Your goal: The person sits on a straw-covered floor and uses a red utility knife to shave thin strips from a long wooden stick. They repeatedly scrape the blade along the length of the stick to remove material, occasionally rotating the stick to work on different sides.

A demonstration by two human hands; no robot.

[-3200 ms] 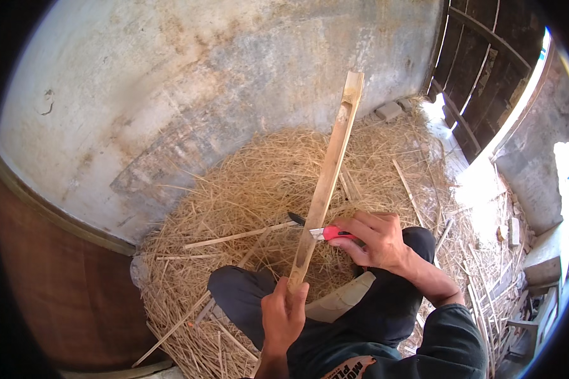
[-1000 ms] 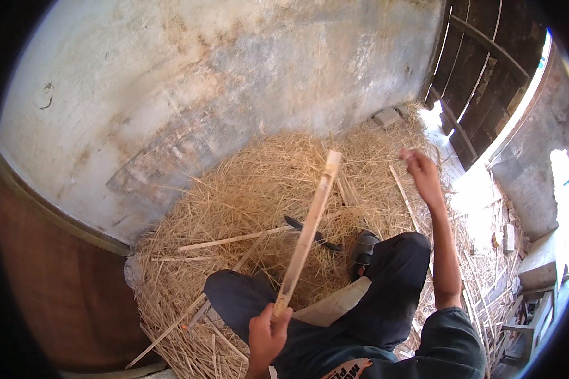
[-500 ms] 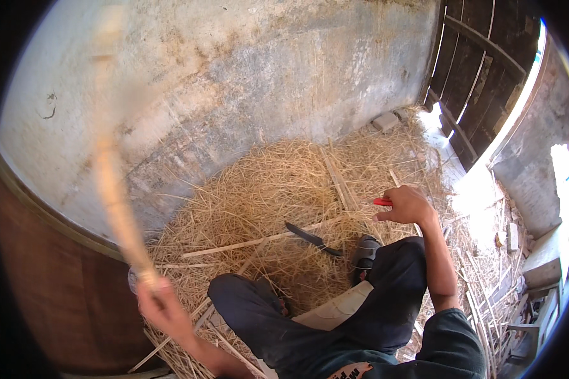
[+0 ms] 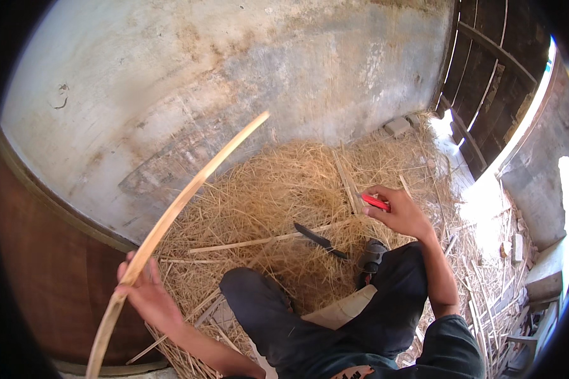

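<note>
My left hand [image 4: 148, 300] is closed round a long, pale, curved bamboo strip [image 4: 177, 208]. The strip slants from the lower left edge up across the wall, its far end in the air. In my right hand [image 4: 403, 213], above my bent right knee, is a small bright red object [image 4: 375, 202], pinched between thumb and fingers; its exact kind is hard to make out. A knife with a dark blade and black handle [image 4: 319, 240] lies on the shavings in front of me, between the two hands.
A heap of thin straw-coloured shavings [image 4: 278, 183] covers the floor along the stained wall [image 4: 234, 69]. Loose pale strips [image 4: 253, 243] lie on it. A brown wooden panel [image 4: 50, 265] stands at left, a dark plank door [image 4: 487, 82] at far right, with bricks [image 4: 397, 126] by the wall.
The bamboo strip has swung from near upright to a slant toward the right, and its lower end now extends below my left hand. My right hand has turned, showing more of the red object.
</note>
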